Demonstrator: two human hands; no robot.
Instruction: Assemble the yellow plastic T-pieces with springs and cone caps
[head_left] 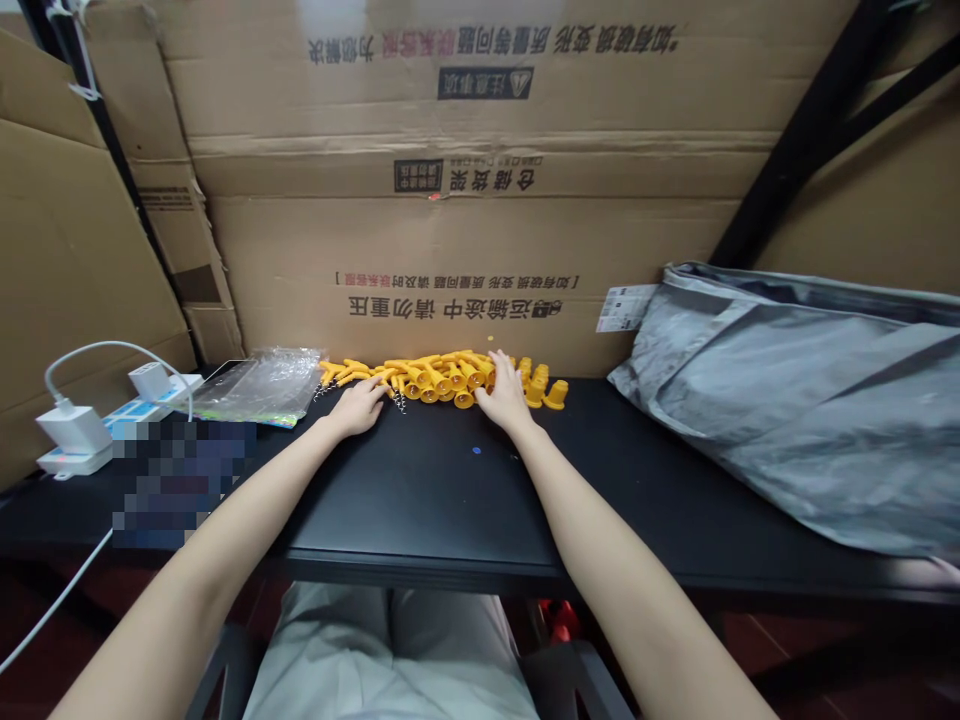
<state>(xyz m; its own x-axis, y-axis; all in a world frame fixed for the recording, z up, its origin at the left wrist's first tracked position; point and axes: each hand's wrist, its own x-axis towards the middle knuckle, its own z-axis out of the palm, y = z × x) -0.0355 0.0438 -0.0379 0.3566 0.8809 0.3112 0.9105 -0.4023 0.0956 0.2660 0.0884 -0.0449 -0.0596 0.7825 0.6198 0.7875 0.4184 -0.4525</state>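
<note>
A row of yellow plastic parts lies on the black table, against the cardboard at the back. My left hand (pixel 361 406) rests at the left part of the row, fingers stretched out, beside yellow branching pieces (pixel 346 371) and thin metal spirals (pixel 400 402). Between my hands, yellow cup-shaped pieces (pixel 463 399) are heaped with their round openings towards me. My right hand (pixel 505 396) touches the right side of this heap, thumb and fingers apart. More yellow cup-shaped pieces (pixel 556 394) stand just right of it, some stacked.
The black table (pixel 420 500) has a blue dot (pixel 476 450) on it. Clear plastic bags (pixel 277 380) lie at the left, near a power strip (pixel 150 405) with white chargers and a cable. A grey fabric bag (pixel 795 410) stands at the right. Large cardboard (pixel 480 235) closes off the back.
</note>
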